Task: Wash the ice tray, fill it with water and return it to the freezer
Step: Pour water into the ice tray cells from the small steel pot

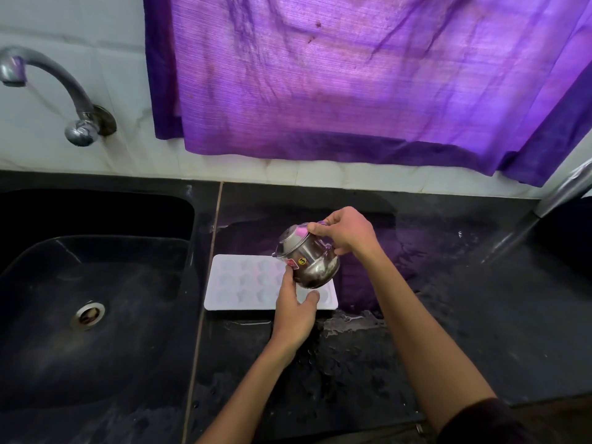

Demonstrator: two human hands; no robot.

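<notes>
Tray point(243, 283) flat on counter point(448, 299) — beneath both hands' tilted steel pot point(312, 257).

a black stone worktop point(448, 315) runs along the tiled wall, with a black sink point(96, 283) set into its left part. a white ice tray point(243, 283) lies flat on it just right of the sink, with water puddled on the stone at the tray's near edge.

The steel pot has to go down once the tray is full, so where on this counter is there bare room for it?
Free: the black counter right of the ice tray, out to the metal rail, and the wet strip in front of the tray. The sink basin is bare too. Crowded: over the tray, where the right hand and left hand hold the steel pot.
</notes>
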